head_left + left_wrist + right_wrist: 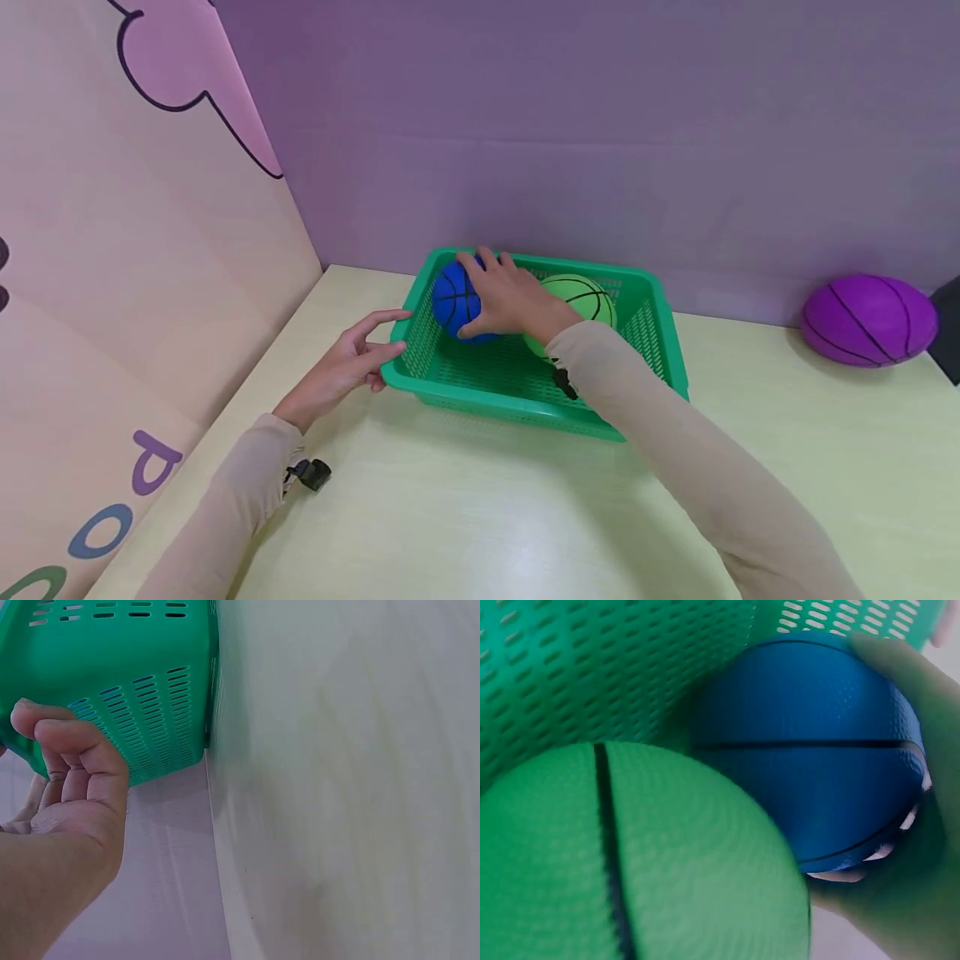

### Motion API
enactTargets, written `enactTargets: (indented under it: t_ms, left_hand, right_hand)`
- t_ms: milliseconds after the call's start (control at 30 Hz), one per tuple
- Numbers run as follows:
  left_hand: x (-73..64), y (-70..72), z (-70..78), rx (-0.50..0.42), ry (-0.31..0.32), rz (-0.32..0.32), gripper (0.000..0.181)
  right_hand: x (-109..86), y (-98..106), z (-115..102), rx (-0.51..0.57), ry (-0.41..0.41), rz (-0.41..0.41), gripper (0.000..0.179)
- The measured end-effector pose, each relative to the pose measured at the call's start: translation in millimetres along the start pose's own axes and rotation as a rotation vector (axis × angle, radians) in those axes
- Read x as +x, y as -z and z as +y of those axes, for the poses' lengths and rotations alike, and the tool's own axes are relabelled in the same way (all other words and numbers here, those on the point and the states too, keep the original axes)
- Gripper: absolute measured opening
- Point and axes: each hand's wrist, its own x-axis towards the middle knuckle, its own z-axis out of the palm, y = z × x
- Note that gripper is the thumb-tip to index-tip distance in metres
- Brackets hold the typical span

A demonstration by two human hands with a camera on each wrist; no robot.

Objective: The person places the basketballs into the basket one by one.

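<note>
While the left hand [337,375] holds the basket [495,403], the right hand [506,296] grips a blue ball [453,302] inside. A green ball [579,293] lies inside too.

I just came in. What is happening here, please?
A person is busy at a green basket on a table. The left hand holds the basket's left edge, and the right hand grips a blue ball inside. A green ball also sits in the basket, and a purple ball rests on the table to the right.
</note>
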Motion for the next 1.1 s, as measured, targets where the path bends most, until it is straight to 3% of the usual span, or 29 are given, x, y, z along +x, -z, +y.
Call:
enactTargets:
  t_ms: [133, 500, 867, 1100]
  left_hand:
    - [4.2, -2.0, -1.0, 0.003, 0.007, -0.006, 0.053]
    - [12.5, 7.9, -5.5, 0.002, 0.000, -0.005, 0.054]
    - [9.8, 11.1, -7.9, -0.029, -0.008, 0.004, 0.052]
    - [12.0, 10.7, -8.3, -0.035, -0.016, -0.011, 0.053]
  right_hand:
    - [-2.2, -1.0, 4.2, -0.041, 0.009, -0.061, 0.112]
    - [-8.4, 3.2, 25.2, -0.002, -0.008, -0.055, 0.115]
    - [-43.5, 22.8, 36.3, 0.052, 0.028, -0.015, 0.089]
    - [-71.9, 33.2, 51.2, 0.048, 0.054, 0.090, 0.080]
